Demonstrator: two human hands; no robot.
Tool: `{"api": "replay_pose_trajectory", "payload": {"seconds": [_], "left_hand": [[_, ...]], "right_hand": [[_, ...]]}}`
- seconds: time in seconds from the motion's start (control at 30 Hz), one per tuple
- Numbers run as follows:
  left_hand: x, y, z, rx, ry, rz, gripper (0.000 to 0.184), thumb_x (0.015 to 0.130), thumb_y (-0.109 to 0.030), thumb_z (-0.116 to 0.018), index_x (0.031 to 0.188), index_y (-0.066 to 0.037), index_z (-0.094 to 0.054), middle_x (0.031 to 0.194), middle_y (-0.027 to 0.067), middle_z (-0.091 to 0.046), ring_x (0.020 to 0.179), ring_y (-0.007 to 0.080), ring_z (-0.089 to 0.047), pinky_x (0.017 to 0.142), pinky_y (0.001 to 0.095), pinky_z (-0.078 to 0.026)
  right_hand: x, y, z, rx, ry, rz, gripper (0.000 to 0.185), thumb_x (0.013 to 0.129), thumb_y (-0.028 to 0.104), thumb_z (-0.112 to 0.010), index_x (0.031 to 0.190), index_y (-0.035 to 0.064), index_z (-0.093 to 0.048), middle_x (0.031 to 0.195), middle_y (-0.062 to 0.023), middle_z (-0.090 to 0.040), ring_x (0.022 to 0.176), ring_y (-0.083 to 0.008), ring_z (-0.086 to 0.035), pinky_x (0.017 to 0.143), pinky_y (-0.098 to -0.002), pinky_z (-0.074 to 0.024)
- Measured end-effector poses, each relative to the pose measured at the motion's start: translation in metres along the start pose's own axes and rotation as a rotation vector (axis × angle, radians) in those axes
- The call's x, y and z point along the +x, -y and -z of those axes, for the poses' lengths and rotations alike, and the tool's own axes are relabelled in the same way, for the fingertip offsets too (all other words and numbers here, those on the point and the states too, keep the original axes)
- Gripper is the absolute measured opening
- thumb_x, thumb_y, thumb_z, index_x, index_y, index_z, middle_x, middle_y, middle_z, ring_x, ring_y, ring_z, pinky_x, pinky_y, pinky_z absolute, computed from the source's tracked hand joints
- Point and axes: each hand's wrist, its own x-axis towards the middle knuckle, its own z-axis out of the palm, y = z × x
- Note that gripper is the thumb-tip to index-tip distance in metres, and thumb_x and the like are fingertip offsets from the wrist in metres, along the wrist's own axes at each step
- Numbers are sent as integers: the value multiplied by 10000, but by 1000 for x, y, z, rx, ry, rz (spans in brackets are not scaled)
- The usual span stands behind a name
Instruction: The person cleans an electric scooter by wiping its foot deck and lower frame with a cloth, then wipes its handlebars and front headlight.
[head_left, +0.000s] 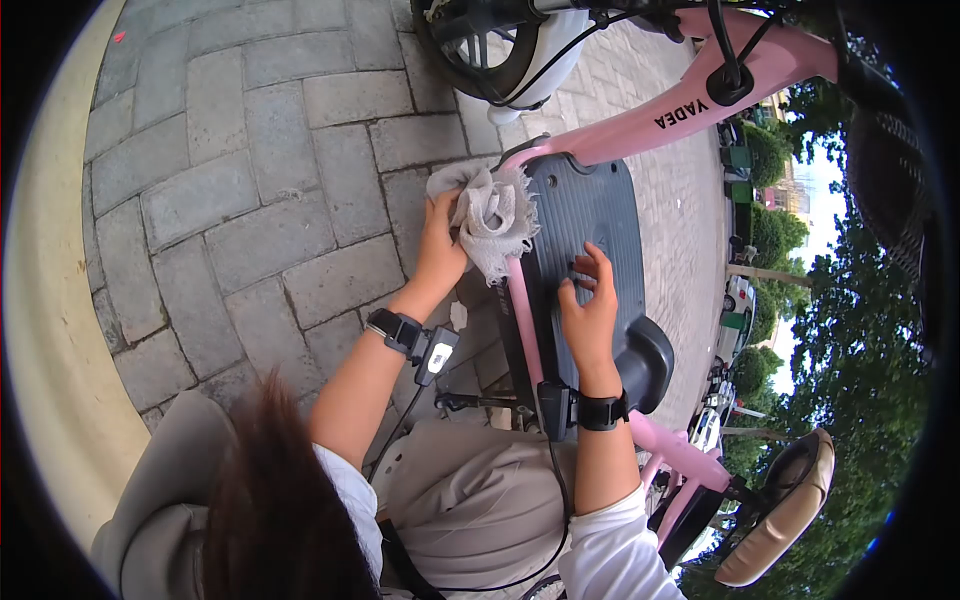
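A crumpled grey cloth with frayed edges is in my left hand, pressed against the pink frame tube of an electric bike. The cloth covers part of my left fingers. My right hand hovers over the dark ribbed footboard, fingers apart and slightly curled, holding nothing. Above the footboard the thick pink front frame slants to the upper right. Each of my wrists wears a black strap with a small device.
The front wheel is at the top, and a tan saddle at the lower right. Grey paving bricks lie on the left beside a pale curb. Parked vehicles and trees stand along the right.
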Motion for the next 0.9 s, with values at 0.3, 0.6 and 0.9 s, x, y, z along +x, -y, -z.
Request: {"api": "replay_pose_trajectory", "payload": {"seconds": [0.3,0.6,0.9], "left_hand": [[32,33,-21,44,45,118,439,716,-200,-652,1129,-109,-534,1148,172,-428,1045,317,-483,893,353,-391],[-140,10,-41,-178,154,412,477,768,-119,-623,1176,-41,-389,1141,105,-507,1035,191,-514,871,284,-405],[-145,-5,-31,-176,277,552,490,787,-62,-577,1229,-11,-373,1141,126,-521,1067,195,-502,900,303,-390]], "right_hand": [[-2,-7,0,-66,41,156,492,670,-25,-531,1148,14,-421,938,-149,-465,913,-283,-483,819,-359,-390],[-6,-3,3,-39,88,119,496,688,-6,-540,1165,-5,-404,996,-159,-461,965,-288,-473,839,-362,-377],[-12,-4,11,10,174,105,546,711,0,-544,1215,-16,-334,1104,-188,-441,1056,-312,-458,900,-365,-359]]}}
